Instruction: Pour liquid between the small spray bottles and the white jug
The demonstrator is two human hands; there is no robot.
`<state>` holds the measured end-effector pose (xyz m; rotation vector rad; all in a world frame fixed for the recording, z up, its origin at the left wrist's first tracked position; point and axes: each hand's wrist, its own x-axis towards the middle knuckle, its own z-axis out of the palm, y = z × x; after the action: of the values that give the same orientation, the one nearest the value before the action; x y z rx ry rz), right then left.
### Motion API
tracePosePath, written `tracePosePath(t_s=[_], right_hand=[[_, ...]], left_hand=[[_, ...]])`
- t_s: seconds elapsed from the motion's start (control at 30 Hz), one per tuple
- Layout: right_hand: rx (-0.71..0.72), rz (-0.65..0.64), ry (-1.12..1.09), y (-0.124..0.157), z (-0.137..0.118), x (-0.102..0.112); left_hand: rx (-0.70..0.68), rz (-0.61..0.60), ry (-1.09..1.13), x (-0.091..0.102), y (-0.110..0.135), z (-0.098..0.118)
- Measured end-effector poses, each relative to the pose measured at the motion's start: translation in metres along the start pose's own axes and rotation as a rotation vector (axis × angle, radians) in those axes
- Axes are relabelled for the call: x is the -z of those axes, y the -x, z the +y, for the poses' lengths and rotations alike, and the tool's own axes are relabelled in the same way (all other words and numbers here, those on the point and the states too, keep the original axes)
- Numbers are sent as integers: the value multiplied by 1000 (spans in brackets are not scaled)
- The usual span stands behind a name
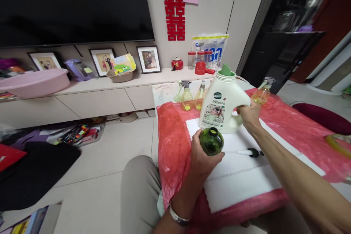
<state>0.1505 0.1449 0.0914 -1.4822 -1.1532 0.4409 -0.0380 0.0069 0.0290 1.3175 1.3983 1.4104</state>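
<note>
My left hand (201, 157) is wrapped round a dark green, round bottle (211, 142) whose open mouth faces up. My right hand (250, 114) grips the handle of a pale green detergent jug (219, 98). The jug is uncapped, stands nearly upright and shows a green pouring spout at its neck. Whether its base touches the cloth I cannot tell. A black spray head (254, 152) with a pale tube lies on the white cloth (233, 184), beneath my right forearm. Behind the jug are yellowish spray bottles (187, 98).
Red plastic sheeting (174, 135) covers the table under the cloth. At the right lie a roll of yellow tape (338, 144) and another spray bottle (261, 93). A low cabinet (101, 100) behind carries photo frames, a pink basin (35, 83) and red-lidded jars (201, 60).
</note>
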Motion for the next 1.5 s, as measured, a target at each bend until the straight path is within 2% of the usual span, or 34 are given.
tracePosePath(t_s=[0.13, 0.23, 0.33, 0.47, 0.53, 0.6, 0.7, 0.87, 0.97, 1.17, 1.23, 1.3, 1.4, 1.5], right_hand=[[7, -95, 34, -3, 7, -3], [22, -198, 92, -3, 7, 9], [43, -320, 208, 3, 10, 38], [60, -452, 410, 25, 25, 94], [81, -560, 481, 42, 35, 119], [115, -676, 535, 59, 45, 135], [187, -754, 598, 79, 59, 143], [294, -743, 617, 93, 67, 140], [296, -741, 603, 94, 60, 150], [133, -589, 631, 95, 49, 190], [56, -497, 605, 99, 45, 198], [38, -407, 565, 104, 36, 200], [167, -350, 515, 111, 12, 198], [438, -384, 528, 113, -16, 193]], left_hand=[[30, -51, 18, 1, 0, 1], [32, -83, 16, 2, 1, -4], [13, -106, 8, 2, 2, -10], [-22, -110, -26, 2, 2, -13], [-36, -104, -42, 1, 2, -13], [-41, -98, -43, 1, 2, -14], [-32, -106, -8, 0, 4, -13], [-10, -95, -3, 2, 5, -9], [-32, -86, 24, 3, 5, -6], [-63, -68, 59, 2, 5, -7], [-62, -84, 62, 2, 6, -8], [-60, -99, 50, 2, 7, -8], [-60, -120, 3, 2, 8, -6], [-68, -151, -31, 3, 9, -4]])
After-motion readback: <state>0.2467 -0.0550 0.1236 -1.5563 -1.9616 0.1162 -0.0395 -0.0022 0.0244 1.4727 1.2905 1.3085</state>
